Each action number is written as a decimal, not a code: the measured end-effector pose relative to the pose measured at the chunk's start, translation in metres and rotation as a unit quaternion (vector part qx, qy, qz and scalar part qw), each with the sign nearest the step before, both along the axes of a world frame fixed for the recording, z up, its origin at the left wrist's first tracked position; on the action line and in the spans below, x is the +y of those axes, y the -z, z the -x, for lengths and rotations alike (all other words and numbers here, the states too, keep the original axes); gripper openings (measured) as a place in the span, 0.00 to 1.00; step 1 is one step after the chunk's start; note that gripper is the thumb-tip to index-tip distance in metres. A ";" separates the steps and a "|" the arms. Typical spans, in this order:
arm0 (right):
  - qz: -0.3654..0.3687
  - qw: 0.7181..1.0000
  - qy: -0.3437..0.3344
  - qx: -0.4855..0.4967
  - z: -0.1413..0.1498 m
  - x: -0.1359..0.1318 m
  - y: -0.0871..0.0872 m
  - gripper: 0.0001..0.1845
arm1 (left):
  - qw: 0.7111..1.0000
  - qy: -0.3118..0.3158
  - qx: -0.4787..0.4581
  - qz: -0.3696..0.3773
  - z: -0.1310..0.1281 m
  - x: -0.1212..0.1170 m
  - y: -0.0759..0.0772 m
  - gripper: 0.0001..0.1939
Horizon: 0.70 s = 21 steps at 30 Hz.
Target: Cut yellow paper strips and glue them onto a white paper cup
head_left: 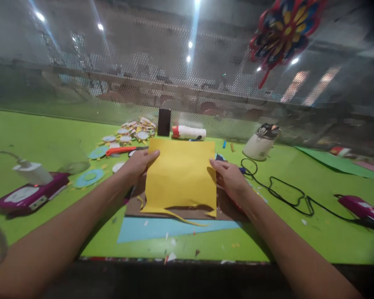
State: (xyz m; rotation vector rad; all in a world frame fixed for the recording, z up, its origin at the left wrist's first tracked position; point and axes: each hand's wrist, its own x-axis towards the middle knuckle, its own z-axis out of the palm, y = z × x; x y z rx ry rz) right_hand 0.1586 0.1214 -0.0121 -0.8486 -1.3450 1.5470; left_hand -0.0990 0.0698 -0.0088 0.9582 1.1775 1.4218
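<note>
A sheet of yellow craft paper (180, 174) is held up between my two hands. Its lower edge is cut unevenly, and a thin strip trails from it toward the right. My left hand (141, 165) pinches the upper left side, thumb on the front. On the opposite side, my right hand (227, 172) grips the edge the same way. Beneath the yellow piece lie a brown sheet (134, 209) and a light blue sheet (137, 230). A red-handled tool (123, 150) lies just beyond my left hand, its far end partly hidden.
Flower-like paper discs (137, 132) are heaped at the back left, near a dark phone-like slab (164, 122) and a white bottle (190, 132). Purple power strips (31, 195) sit at both sides. A black cable (286, 195) loops right, below a pale jug (259, 143).
</note>
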 end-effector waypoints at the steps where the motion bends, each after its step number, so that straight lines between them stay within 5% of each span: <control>1: 0.009 1.000 -0.009 -0.010 0.000 -0.001 0.000 0.12 | 1.000 -0.001 -0.004 -0.004 0.001 0.001 0.001 0.15; 10: 0.014 1.000 0.018 -0.012 0.002 -0.006 0.000 0.12 | 0.999 0.021 -0.019 -0.036 0.004 0.006 0.003 0.13; 15: -0.011 0.998 0.054 0.001 0.002 -0.005 0.000 0.09 | 0.999 0.032 0.003 0.005 0.003 0.000 -0.002 0.10; 21: -0.064 0.991 0.117 0.016 0.003 -0.006 -0.003 0.09 | 0.985 0.149 0.035 0.076 0.001 -0.010 -0.006 0.15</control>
